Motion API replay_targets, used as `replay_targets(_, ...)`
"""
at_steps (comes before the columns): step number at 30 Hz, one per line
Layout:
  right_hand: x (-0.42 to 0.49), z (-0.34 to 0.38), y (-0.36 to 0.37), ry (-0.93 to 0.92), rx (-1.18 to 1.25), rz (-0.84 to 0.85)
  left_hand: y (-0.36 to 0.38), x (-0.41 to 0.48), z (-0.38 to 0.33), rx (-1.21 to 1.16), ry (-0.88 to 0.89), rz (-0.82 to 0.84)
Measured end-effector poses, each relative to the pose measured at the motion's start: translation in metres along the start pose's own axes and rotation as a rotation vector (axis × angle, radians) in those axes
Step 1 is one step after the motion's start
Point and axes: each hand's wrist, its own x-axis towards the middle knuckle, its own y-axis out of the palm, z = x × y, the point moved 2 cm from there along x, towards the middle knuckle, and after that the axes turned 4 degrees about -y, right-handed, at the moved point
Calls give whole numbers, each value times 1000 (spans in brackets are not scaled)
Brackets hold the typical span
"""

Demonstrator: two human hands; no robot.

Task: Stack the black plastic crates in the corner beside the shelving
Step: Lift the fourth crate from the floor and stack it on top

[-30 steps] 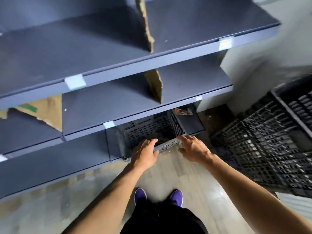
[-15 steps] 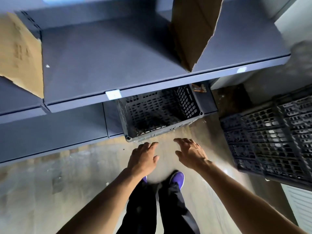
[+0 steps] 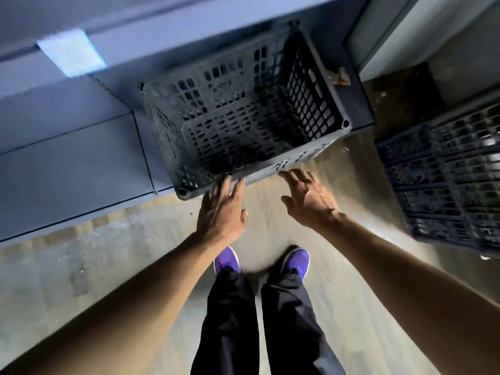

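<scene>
An empty black plastic crate (image 3: 243,115) with slotted walls sits on the bottom board of the grey shelving (image 3: 73,158), its near rim jutting over the floor. My left hand (image 3: 221,209) is spread with straight fingers, the fingertips at the crate's near rim. My right hand (image 3: 308,196) is open too, its fingertips just short of the same rim. More black crates (image 3: 446,180) stand stacked at the right, by the corner.
The pale wall corner (image 3: 400,44) rises right of the shelving, with dirty floor (image 3: 400,104) below it. A small orange scrap (image 3: 339,77) lies on the shelf board beside the crate. My purple shoes (image 3: 295,262) stand on the worn floor.
My view has dropped lower and closer to the crate. Both hands let go of the rim earlier, drew back, and now reach forward again with fingers spread.
</scene>
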Motion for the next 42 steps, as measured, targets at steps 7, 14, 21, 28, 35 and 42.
replay_targets(7,42,-27,15,-97,-224,-21,36,66,-1,47,-32,26)
replay_targets(14,86,-38,16,-87,-415,52,38,100,11,-49,-83,179)
replay_targets(21,87,-38,7,-119,-383,24,35,77,15,-81,18,71)
replay_targets(28,51,-49,-4,-125,-460,215,18,25,18,-29,-3,144)
replay_targets(35,17,-32,-61,-237,-502,345,-23,4,-19,60,-105,268)
replay_targets(42,-51,-16,-109,-250,-422,377,-84,-41,-42,0,-125,368)
